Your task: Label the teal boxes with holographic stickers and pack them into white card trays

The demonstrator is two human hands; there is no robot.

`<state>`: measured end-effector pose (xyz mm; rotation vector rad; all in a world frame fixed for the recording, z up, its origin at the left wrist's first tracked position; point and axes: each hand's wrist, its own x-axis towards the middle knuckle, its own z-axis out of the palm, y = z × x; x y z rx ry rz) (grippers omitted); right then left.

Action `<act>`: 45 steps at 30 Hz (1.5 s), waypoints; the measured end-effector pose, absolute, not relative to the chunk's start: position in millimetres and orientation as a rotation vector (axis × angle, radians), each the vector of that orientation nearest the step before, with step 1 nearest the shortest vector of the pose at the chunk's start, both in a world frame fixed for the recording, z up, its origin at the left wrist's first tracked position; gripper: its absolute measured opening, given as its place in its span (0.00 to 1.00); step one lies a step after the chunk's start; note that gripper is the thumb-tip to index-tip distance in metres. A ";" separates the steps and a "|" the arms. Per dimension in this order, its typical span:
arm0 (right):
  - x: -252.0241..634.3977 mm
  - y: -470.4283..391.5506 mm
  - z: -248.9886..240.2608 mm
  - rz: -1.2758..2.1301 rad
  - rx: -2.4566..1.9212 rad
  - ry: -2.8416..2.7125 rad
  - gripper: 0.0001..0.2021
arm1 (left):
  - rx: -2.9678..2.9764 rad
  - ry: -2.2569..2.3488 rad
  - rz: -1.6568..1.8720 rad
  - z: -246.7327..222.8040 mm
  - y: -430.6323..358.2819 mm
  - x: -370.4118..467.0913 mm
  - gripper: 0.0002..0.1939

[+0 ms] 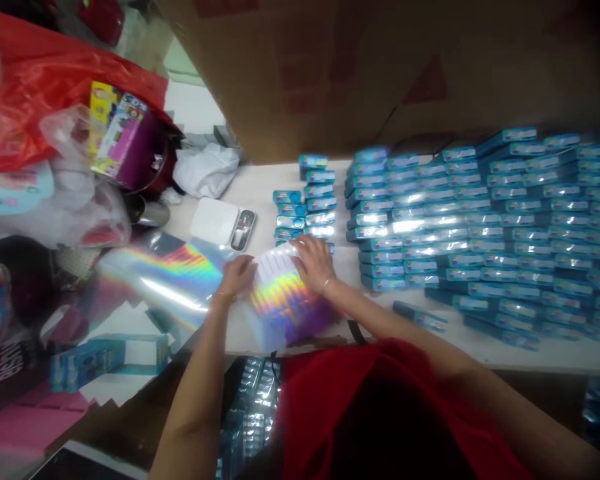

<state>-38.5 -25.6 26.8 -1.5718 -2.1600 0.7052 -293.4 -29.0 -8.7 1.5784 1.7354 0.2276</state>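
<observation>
A shiny rainbow holographic sheet or bag (285, 293), with a white panel along its top, lies on the table in front of me. My left hand (237, 275) is closed on its upper left edge. At its upper right corner, my right hand (314, 263) has its fingers bent over the edge, gripping it. Just beyond my hands stand short stacks of small blue boxes (291, 209), partly hidden by the right hand. A second, larger holographic sheet (175, 283) spreads out to the left of my left hand. The picture is somewhat blurred.
Many rows of blue boxes (430, 227) fill the table's right side. A white scale (215, 222) stands behind the left hand. An open carton of blue boxes (145, 353) lies at lower left. Bags (80, 200) crowd the left; a big cardboard box (330, 80) blocks the back.
</observation>
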 end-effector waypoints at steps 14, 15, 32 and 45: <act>-92.0 -4.9 24.9 1.076 -1.590 -2.363 0.12 | 2.234 1.719 0.386 12.5 -57.3 -262.4 0.12; -90.8 -3.7 24.2 1.083 -1.620 -2.358 0.12 | 2.253 1.726 0.426 10.2 -60.4 -259.4 0.12; 147.1 64.3 112.9 0.408 -2.067 -2.295 0.13 | 0.711 1.497 1.258 80.7 -70.6 -154.7 0.12; 53.1 -62.3 32.3 1.325 -1.689 -1.406 0.19 | 0.651 1.563 1.023 32.6 -66.2 -109.9 0.12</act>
